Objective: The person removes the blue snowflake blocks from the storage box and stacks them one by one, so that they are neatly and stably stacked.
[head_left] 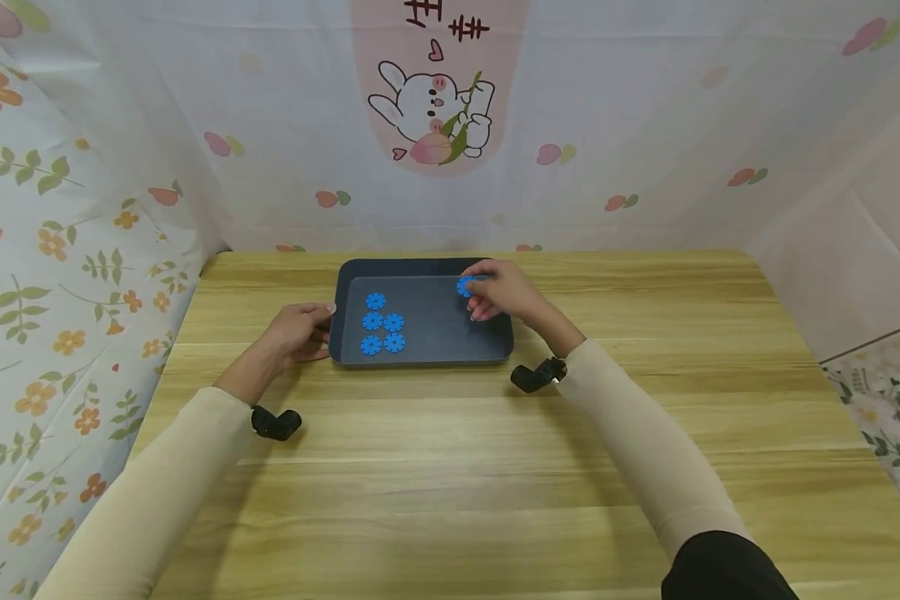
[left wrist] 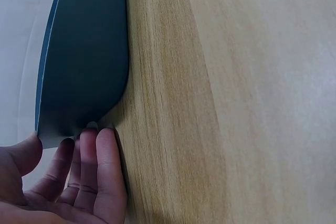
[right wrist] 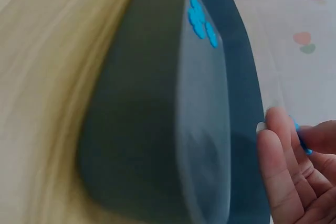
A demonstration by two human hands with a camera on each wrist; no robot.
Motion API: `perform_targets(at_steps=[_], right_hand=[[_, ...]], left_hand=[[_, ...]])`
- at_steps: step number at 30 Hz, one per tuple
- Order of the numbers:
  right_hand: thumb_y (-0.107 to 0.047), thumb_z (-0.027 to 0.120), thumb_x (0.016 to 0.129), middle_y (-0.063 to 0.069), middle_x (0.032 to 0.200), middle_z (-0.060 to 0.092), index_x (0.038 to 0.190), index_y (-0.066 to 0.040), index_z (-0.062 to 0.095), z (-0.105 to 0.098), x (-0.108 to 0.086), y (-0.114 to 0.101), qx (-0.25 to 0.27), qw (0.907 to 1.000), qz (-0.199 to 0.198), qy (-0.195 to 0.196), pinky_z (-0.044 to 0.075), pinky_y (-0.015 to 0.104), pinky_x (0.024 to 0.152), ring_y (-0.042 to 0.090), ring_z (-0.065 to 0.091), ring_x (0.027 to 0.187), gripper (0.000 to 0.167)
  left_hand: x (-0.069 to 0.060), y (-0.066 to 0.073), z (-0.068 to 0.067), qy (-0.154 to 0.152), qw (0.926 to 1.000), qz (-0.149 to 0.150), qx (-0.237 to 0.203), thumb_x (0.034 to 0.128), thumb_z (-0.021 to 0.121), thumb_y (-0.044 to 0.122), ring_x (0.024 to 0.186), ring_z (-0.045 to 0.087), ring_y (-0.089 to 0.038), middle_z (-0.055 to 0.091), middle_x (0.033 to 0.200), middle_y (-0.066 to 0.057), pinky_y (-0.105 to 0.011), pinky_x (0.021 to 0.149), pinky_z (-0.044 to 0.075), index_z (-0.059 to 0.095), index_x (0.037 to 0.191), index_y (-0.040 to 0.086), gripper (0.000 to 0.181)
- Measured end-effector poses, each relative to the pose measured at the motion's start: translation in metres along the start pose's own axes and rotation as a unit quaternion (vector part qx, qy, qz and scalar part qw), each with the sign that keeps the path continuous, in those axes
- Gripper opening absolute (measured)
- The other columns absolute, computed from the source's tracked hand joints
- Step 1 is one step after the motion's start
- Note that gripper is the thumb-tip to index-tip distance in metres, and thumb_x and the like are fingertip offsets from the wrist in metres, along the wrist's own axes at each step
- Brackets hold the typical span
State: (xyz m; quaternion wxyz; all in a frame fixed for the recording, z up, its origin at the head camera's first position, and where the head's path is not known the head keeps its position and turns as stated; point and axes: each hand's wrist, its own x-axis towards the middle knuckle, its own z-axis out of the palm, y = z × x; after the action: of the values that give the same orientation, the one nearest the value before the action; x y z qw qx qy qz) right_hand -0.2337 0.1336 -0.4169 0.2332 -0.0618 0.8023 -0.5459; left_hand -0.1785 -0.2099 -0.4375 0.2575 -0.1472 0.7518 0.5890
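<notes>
A dark grey rectangular tray [head_left: 435, 321] lies on the wooden table. My left hand [head_left: 294, 333] holds its left end. In the left wrist view the thumb [left wrist: 26, 155] is at the rim and the fingers [left wrist: 107, 156] are against the outer wall. Over the tray's right part, my right hand [head_left: 506, 290] pinches a blue notched disc [head_left: 462, 287] between thumb and finger. The right wrist view shows the edge of that disc [right wrist: 303, 139], mostly hidden by the fingers. Several matching blue discs [head_left: 372, 321] lie flat on the left side of the tray floor.
The wooden table [head_left: 450, 467] extends around the tray. Behind it hangs a white patterned cloth [head_left: 270, 108], and a floral cloth [head_left: 52, 317] hangs at the left. A black wrist camera [head_left: 276, 423] sits by the left wrist and another black camera [head_left: 537, 376] by the right.
</notes>
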Motion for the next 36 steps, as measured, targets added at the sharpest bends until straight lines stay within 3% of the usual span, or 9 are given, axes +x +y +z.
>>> perform_targets(at_steps=[4, 10, 13, 18, 25, 36], right_hand=[[-0.012, 0.055, 0.100, 0.014, 0.074, 0.066, 0.130, 0.002, 0.055, -0.003, -0.007, 0.006, 0.009, 0.9997, -0.019, 0.015, 0.058, 0.048, 0.070, 0.016, 0.065, 0.055, 0.033], [-0.013, 0.058, 0.099, 0.010, 0.068, 0.064, 0.123, 0.000, 0.059, -0.009, -0.019, 0.019, 0.017, 0.9978, -0.042, 0.049, 0.059, 0.036, 0.058, 0.016, 0.064, 0.053, 0.028], [-0.015, 0.059, 0.098, 0.009, 0.065, 0.063, 0.119, -0.002, 0.061, -0.012, -0.024, 0.025, 0.021, 0.9969, -0.045, 0.061, 0.058, 0.036, 0.056, 0.015, 0.062, 0.049, 0.024], [-0.018, 0.061, 0.097, 0.007, 0.063, 0.062, 0.118, -0.002, 0.061, -0.017, -0.030, 0.032, 0.044, 0.9960, -0.039, 0.067, 0.058, 0.036, 0.056, 0.013, 0.060, 0.048, 0.026], [-0.020, 0.062, 0.097, 0.004, 0.063, 0.062, 0.129, 0.003, 0.056, -0.025, -0.037, 0.039, 0.076, 0.9928, -0.024, 0.089, 0.058, 0.034, 0.055, 0.013, 0.061, 0.049, 0.040], [-0.014, 0.052, 0.101, 0.002, 0.065, 0.063, 0.135, 0.004, 0.052, -0.044, -0.042, 0.060, 0.122, 0.9824, 0.001, 0.141, 0.057, 0.028, 0.055, 0.011, 0.062, 0.051, 0.039]], left_hand=[[0.000, 0.000, 0.000, 0.002, 1.0000, -0.004, -0.004, 0.1046, 0.043, 0.038, 0.083, 0.056, -0.013, 0.053, 0.102, -0.006, -0.028, 0.076, 0.055, 0.044, 0.143, 0.004, 0.051], [0.001, -0.001, 0.000, 0.001, 1.0000, -0.004, -0.005, 0.1048, 0.043, 0.037, 0.083, 0.056, -0.012, 0.053, 0.100, -0.005, -0.028, 0.076, 0.056, 0.045, 0.143, 0.004, 0.050], [0.001, -0.001, -0.001, -0.001, 1.0000, -0.003, -0.003, 0.1047, 0.043, 0.037, 0.083, 0.056, -0.013, 0.053, 0.100, -0.005, -0.028, 0.076, 0.056, 0.045, 0.143, 0.004, 0.051], [0.001, -0.001, -0.001, -0.003, 1.0000, -0.005, -0.008, 0.1043, 0.044, 0.038, 0.084, 0.056, -0.013, 0.054, 0.101, -0.006, -0.028, 0.076, 0.056, 0.044, 0.143, 0.004, 0.052], [0.001, -0.001, -0.001, -0.002, 0.9999, -0.003, -0.010, 0.1041, 0.044, 0.038, 0.083, 0.056, -0.012, 0.054, 0.100, -0.005, -0.028, 0.076, 0.056, 0.045, 0.143, 0.003, 0.052], [0.002, -0.001, -0.001, -0.001, 1.0000, 0.000, -0.007, 0.1043, 0.044, 0.037, 0.083, 0.056, -0.012, 0.054, 0.100, -0.005, -0.028, 0.076, 0.056, 0.046, 0.141, 0.003, 0.051]])
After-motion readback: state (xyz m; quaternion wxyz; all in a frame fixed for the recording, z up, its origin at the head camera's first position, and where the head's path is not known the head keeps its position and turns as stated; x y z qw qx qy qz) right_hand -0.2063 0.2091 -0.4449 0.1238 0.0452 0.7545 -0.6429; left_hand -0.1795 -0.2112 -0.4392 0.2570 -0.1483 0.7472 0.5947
